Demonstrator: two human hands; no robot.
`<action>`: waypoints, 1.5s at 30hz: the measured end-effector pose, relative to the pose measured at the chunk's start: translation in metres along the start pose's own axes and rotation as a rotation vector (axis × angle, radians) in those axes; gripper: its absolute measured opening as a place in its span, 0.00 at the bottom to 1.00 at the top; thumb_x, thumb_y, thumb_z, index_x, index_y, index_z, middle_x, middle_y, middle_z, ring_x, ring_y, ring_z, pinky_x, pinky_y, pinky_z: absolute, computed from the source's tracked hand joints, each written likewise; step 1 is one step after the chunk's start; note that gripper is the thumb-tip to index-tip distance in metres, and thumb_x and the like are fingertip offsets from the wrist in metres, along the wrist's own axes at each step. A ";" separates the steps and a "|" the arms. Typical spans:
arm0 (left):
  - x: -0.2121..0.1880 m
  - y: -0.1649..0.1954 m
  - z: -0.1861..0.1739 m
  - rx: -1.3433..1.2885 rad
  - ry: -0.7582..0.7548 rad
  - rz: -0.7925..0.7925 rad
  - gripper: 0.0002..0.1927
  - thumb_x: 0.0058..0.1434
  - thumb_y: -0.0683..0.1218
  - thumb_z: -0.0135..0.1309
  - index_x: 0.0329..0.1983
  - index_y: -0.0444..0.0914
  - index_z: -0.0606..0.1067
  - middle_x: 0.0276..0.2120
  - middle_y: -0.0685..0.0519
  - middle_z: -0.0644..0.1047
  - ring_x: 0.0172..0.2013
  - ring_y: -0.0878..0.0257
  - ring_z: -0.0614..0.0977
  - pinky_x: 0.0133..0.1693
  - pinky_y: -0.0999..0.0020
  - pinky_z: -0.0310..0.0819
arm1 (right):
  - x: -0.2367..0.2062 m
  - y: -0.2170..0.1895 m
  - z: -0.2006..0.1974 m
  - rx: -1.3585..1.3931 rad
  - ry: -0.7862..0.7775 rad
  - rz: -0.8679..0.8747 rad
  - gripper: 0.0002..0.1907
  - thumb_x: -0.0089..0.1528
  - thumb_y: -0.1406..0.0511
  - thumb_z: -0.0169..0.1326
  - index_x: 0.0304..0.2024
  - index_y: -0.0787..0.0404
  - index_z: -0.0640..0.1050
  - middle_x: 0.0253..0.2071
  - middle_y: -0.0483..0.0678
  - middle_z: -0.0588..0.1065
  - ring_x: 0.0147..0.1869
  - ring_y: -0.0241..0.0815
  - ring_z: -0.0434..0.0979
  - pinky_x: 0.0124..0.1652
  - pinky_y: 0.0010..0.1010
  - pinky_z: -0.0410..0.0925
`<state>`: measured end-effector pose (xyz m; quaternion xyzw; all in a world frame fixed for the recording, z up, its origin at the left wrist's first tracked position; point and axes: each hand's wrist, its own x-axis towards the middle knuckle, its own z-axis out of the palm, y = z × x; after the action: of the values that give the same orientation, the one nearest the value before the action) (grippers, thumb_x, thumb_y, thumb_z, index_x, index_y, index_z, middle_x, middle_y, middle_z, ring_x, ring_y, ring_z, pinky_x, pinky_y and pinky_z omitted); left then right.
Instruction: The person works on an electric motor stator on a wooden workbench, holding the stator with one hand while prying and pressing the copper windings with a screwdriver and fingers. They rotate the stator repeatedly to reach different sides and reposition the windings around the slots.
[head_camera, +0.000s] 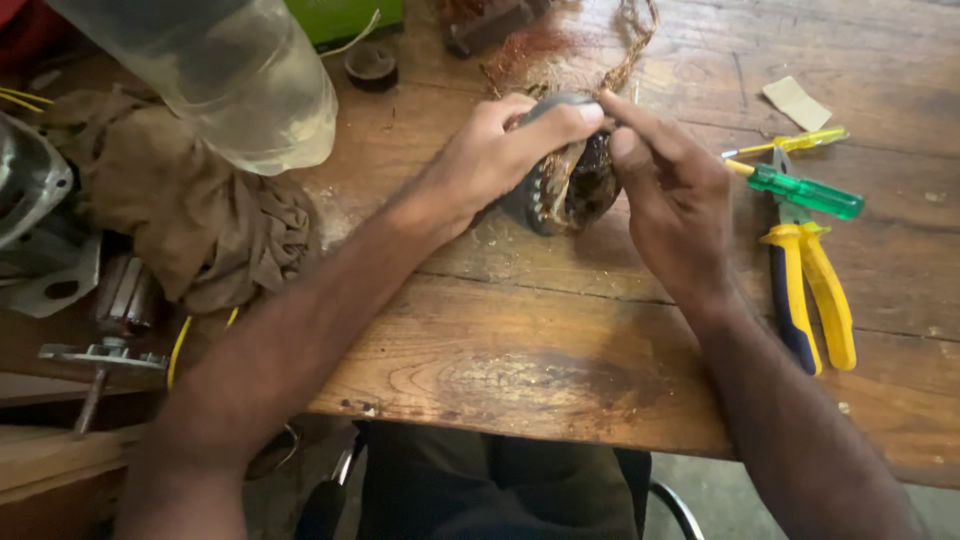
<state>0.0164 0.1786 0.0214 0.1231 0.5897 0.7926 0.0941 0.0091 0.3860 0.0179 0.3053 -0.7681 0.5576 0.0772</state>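
Two hands: both mine, on the motor part mid-table.
Left hand: fingers curled over its top, gripping.
Right hand: fingertips pinching its rim.
Surface: worn wooden table, rag left, pliers and screwdriver right.
Room: grey floor below.

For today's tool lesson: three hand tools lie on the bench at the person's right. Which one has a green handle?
The green-handled screwdriver, lying across the pliers. The pliers have yellow grips, and the smaller screwdriver beyond it has a yellow handle.
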 end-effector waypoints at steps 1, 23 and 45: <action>0.001 -0.001 0.002 -0.027 0.026 -0.015 0.19 0.67 0.54 0.57 0.42 0.31 0.81 0.34 0.54 0.82 0.31 0.70 0.82 0.34 0.73 0.78 | 0.000 0.001 0.000 -0.003 0.008 0.001 0.17 0.77 0.64 0.51 0.66 0.63 0.76 0.54 0.47 0.79 0.55 0.29 0.75 0.53 0.20 0.70; 0.007 -0.008 -0.014 0.112 0.092 0.060 0.25 0.69 0.59 0.54 0.41 0.30 0.81 0.33 0.55 0.82 0.31 0.72 0.80 0.34 0.77 0.76 | 0.000 0.010 0.001 -0.094 0.060 -0.029 0.14 0.77 0.64 0.53 0.61 0.67 0.78 0.45 0.42 0.78 0.43 0.25 0.74 0.40 0.18 0.69; 0.004 -0.011 -0.047 0.389 -0.022 0.096 0.21 0.65 0.49 0.52 0.57 0.33 0.77 0.42 0.55 0.81 0.38 0.68 0.76 0.40 0.69 0.70 | 0.006 0.010 -0.012 -0.040 0.077 0.175 0.27 0.72 0.51 0.40 0.59 0.65 0.76 0.53 0.52 0.77 0.56 0.38 0.78 0.55 0.29 0.73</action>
<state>-0.0018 0.1397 -0.0021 0.1754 0.7240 0.6661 0.0369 -0.0043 0.3965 0.0170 0.2137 -0.7992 0.5582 0.0636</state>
